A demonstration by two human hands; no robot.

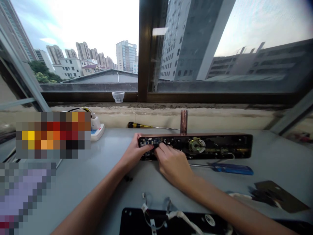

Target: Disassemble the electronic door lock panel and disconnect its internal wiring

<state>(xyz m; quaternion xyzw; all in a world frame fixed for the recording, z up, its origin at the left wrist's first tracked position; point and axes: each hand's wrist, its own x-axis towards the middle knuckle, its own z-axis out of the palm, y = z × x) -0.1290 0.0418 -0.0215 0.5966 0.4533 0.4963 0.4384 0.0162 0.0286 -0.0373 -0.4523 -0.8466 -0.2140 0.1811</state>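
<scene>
Housing, head view: long, black inside with a copper-coloured edge (237,140); lies toward the far edge of the desk (97,173), open side facing the camera.
Left hand (139,150): wrapped around the housing's left end, gripping it, thumb reaching inside over the blue circuit board (152,142).
Right hand (174,162): fingers bunched and bent down into the housing, just beside the left thumb; whether they pinch anything cannot be told.
Round metal part (197,145): inside the housing, right of the right hand.
Copper-coloured tube (184,121): upright at the housing's far side.
Yellow-and-black screwdriver (140,125): behind the housing, along the desk's far edge.
Blue screwdriver (232,168): on the near side of the housing, handle to the right.
Black panel (133,223): toward the near edge of the desk, with the white cable (182,215) lying across it.
Brown plate (281,196): toward the desk's near right corner.
Small dark pieces (128,178): near the left forearm, too blurred to identify.
White power strip (98,133): toward the far left corner.
Clear cup (118,97): on the window ledge.
</scene>
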